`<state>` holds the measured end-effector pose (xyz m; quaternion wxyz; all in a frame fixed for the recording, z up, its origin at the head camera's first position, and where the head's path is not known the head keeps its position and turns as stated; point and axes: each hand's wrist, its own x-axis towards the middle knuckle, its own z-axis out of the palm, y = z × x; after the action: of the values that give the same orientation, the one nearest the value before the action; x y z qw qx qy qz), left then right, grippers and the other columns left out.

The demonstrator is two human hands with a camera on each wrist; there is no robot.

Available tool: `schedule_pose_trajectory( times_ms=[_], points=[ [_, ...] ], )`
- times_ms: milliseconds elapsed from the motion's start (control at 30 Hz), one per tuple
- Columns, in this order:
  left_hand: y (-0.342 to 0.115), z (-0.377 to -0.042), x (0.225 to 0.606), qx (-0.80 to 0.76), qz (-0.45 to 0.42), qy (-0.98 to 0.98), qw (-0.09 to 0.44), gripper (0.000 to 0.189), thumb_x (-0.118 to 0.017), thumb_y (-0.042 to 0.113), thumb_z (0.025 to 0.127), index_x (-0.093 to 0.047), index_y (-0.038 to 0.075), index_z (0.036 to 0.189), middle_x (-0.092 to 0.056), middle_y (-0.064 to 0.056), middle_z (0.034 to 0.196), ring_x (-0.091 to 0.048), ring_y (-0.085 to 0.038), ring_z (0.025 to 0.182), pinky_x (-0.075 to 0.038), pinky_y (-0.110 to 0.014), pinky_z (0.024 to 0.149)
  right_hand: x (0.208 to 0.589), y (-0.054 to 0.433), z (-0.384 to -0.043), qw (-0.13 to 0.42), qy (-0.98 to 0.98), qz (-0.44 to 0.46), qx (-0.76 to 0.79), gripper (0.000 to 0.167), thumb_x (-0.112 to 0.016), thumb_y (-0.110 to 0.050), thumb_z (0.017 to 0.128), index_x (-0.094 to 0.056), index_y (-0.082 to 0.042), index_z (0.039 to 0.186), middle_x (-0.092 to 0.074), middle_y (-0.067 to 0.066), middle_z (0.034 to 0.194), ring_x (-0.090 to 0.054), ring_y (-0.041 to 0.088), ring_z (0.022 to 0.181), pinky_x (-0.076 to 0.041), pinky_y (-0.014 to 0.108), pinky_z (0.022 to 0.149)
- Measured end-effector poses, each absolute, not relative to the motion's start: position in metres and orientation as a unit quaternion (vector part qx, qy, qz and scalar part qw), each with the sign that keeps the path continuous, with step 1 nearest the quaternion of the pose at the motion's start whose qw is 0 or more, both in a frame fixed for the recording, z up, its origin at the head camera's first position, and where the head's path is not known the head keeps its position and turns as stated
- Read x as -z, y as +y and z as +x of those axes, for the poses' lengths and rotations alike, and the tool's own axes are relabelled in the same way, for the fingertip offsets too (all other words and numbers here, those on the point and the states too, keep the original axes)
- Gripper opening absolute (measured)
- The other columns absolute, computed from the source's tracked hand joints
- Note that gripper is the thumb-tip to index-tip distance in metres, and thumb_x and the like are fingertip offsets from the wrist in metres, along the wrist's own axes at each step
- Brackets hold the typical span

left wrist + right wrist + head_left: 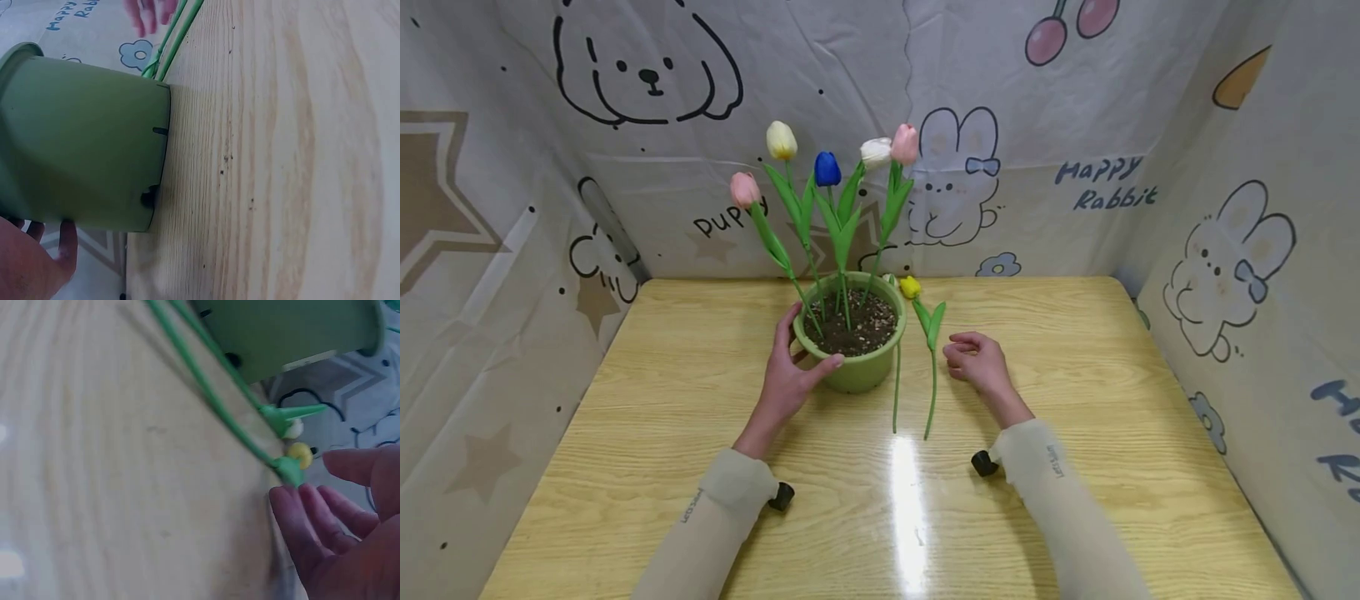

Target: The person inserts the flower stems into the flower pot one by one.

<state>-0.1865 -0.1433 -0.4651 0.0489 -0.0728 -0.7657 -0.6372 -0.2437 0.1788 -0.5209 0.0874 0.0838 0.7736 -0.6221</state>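
A green flower pot (861, 375) with dark soil (857, 329) stands on the table. My left hand (786, 375) grips its left side, thumb at the rim and fingers round the outer wall. Artificial tulips stand in the soil: a blue tulip (827, 169), a white tulip (876, 153), a pale yellow tulip (782, 140) and two pink ones. To the right of the pot lie a yellow tulip (911, 287) and a second tulip's stem (896, 392), whose white bloom (294, 429) shows in the right wrist view. Beside the yellow tulip my right hand (979, 362) hovers, fingers loosely bent, holding nothing.
The wooden table (700, 500) ends at a printed cloth backdrop (820, 67) that also rises on the left and right. A few dark crumbs (226, 158) lie near the pot's base.
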Motion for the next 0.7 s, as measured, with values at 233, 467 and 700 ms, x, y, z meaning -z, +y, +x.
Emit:
schedule_pose_trajectory(
  times_ms=[233,467,700],
  points=[
    [-0.137,-0.180,0.470,0.661,-0.047,-0.745,0.076,0.099,-0.080,0.011,0.088,-0.018,0.009,0.165,-0.025,-0.013,0.169,-0.030,-0.036,0.153,-0.033,-0.057,0.121,0.530,0.165,-0.244,0.083,0.800,0.078,0.590,0.043,-0.072,-0.004,0.095,-0.060,0.003,0.136,-0.065,0.023,0.127,-0.071,0.026,0.100,-0.063,0.032,0.079],
    [-0.125,-0.171,0.475,0.688,-0.005,-0.717,0.111,0.097,-0.082,0.012,0.089,-0.022,0.011,0.164,-0.032,-0.015,0.166,-0.035,-0.032,0.150,-0.037,-0.053,0.120,0.531,0.155,-0.245,0.066,0.830,0.061,0.550,0.048,-0.080,0.003,0.083,-0.065,0.002,0.129,-0.069,0.021,0.119,-0.071,0.025,0.092,-0.062,0.030,0.076],
    [-0.129,-0.173,0.473,0.684,-0.015,-0.723,0.093,0.096,-0.080,0.013,0.090,-0.020,0.011,0.164,-0.032,-0.015,0.164,-0.035,-0.034,0.148,-0.037,-0.058,0.118,0.529,0.154,-0.249,0.070,0.843,0.072,0.529,0.040,-0.076,0.008,0.081,-0.069,0.002,0.121,-0.071,0.018,0.105,-0.069,0.021,0.086,-0.063,0.028,0.068]
  ],
)
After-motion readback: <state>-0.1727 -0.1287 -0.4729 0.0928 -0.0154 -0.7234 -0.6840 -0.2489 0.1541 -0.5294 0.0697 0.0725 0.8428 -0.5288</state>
